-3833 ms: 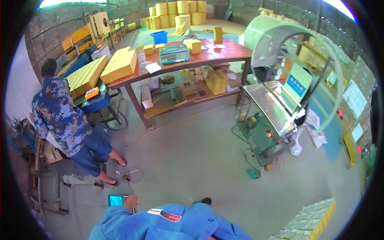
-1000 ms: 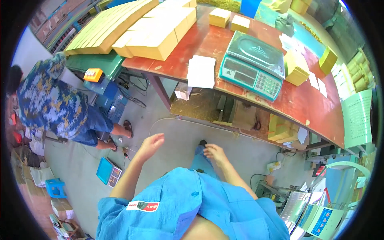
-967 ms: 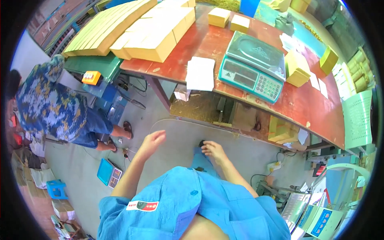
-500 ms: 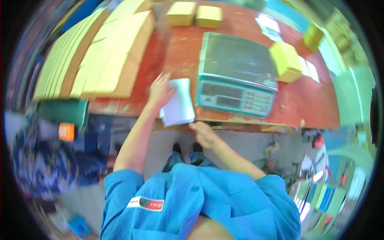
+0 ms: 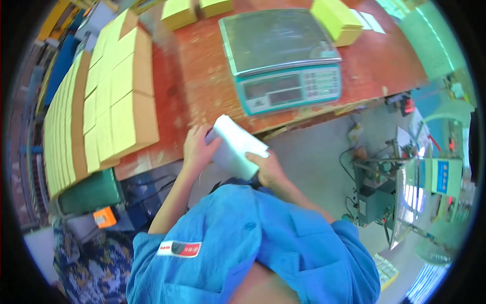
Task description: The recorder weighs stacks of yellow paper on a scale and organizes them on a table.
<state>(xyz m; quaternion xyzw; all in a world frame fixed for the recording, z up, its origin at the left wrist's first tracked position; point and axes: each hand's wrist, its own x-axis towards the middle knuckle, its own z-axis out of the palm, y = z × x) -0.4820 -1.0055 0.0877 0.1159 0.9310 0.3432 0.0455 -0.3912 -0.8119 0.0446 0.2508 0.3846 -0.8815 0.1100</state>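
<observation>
While gripping a flat white paper stack (image 5: 235, 147) at the red table's (image 5: 202, 76) near edge, the left hand (image 5: 196, 149) and right hand (image 5: 271, 169) are clamping its opposite ends, near the steel-topped scale (image 5: 281, 55).

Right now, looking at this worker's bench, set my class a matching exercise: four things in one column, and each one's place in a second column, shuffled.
Things:
1. white paper stack
2. weighing scale
3. flat cardboard stacks
4. small orange device

Places:
A. along the red table's left part
B. below the table edge, lower left
C. between the left hand and right hand
D. on the table, straight ahead

Pairs: 1-C, 2-D, 3-A, 4-B
</observation>
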